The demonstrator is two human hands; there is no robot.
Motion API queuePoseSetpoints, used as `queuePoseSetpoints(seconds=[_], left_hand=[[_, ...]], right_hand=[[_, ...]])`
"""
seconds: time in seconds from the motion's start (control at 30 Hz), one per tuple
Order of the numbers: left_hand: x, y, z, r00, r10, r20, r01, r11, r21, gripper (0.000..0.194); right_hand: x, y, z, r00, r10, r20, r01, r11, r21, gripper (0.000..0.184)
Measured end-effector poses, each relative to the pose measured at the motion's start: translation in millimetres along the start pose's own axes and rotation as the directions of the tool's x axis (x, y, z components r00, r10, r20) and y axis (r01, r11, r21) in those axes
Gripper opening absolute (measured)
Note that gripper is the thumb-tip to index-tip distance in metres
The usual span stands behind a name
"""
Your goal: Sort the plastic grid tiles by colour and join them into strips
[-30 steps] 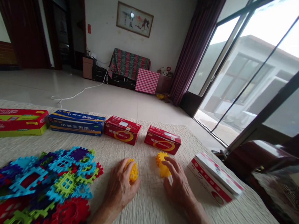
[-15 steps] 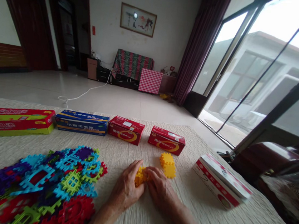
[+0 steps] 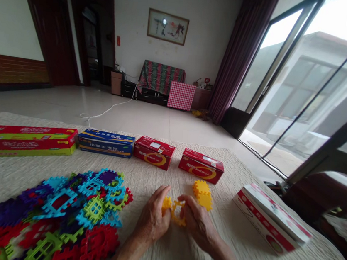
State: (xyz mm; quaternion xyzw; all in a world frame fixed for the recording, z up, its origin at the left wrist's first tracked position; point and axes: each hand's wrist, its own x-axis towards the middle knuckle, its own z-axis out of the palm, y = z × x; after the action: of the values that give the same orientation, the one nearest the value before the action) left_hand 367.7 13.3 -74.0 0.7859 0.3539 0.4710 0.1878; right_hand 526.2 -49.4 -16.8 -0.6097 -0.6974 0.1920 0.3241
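Tiled living room (image 3: 131, 117) with glass doors (image 3: 294, 85) along one side: we enter this first. Next we log one quilted cream bedcover (image 3: 178, 255), bearing a row of four boxes: a long red-and-yellow box (image 3: 23, 142), a blue box (image 3: 106, 143) and two red boxes (image 3: 154, 153) (image 3: 201, 165). A red-and-white box (image 3: 271, 220) lies askew near the edge. We list a heap of multicoloured interlocking plastic pieces (image 3: 79, 215), just beside the left hand (image 3: 153, 215). That hand and the right hand (image 3: 199, 222) are both half-curled, together gripping a yellow plastic piece (image 3: 178, 216) between them, just above the bedcover. A separate yellow cluster (image 3: 203, 194) sits uncovered just beyond the right hand.
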Motion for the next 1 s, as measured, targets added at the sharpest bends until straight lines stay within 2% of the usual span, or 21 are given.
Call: queuePoseSetpoints(seconds=[0.1, 0.23, 0.4, 0.5, 0.57, 0.67, 0.8, 0.9, 1.0], left_hand=[[1, 0, 0.4, 1.0, 0.017, -0.019, -0.017, 1.0, 0.009, 0.056], [2, 0, 0.6, 1.0, 0.004, -0.012, -0.004, 1.0, 0.01, 0.056], [2, -2, 2.0, 1.0, -0.025, -0.016, 0.026, 1.0, 0.01, 0.055], [3, -2, 1.5, 1.0, -0.03, -0.008, 0.03, 0.999, 0.01, 0.054], [3, -1, 0.1, 1.0, -0.03, 0.0, 0.03, 1.0, 0.004, 0.053], [4, 1, -2.1, 1.0, -0.027, 0.002, 0.027, 1.0, -0.006, 0.051], [4, 1, -2.0, 1.0, -0.02, -0.009, 0.02, 1.0, 0.005, 0.05], [4, 0, -0.9, 1.0, -0.022, -0.008, 0.022, 1.0, 0.017, 0.049], [4, -2, -0.6, 1.0, -0.025, 0.0, 0.025, 0.999, 0.022, 0.048]], right_hand=[[1, -5, -2, 1.0, -0.007, 0.014, 0.008, 0.996, -0.09, 0.026], [-2, -11, -3, 0.992, -0.113, 0.058, 0.122, 0.971, -0.206, 0.025], [-9, -18, -4, 0.978, -0.143, 0.151, 0.177, 0.954, -0.243, 0.035], [-11, -17, -6, 0.965, -0.212, 0.156, 0.244, 0.943, -0.224, 0.041], [-12, -12, -11, 0.959, -0.273, 0.081, 0.284, 0.932, -0.225, 0.053], [-14, 8, -23, 0.941, -0.321, -0.109, 0.277, 0.913, -0.298, 0.061], [-23, 44, -35, 0.922, -0.227, -0.315, 0.116, 0.935, -0.336, 0.06], [-29, 62, -34, 0.923, -0.157, -0.35, 0.041, 0.947, -0.318, 0.058], [-28, 65, -30, 0.93, -0.178, -0.321, 0.075, 0.947, -0.311, 0.06]])
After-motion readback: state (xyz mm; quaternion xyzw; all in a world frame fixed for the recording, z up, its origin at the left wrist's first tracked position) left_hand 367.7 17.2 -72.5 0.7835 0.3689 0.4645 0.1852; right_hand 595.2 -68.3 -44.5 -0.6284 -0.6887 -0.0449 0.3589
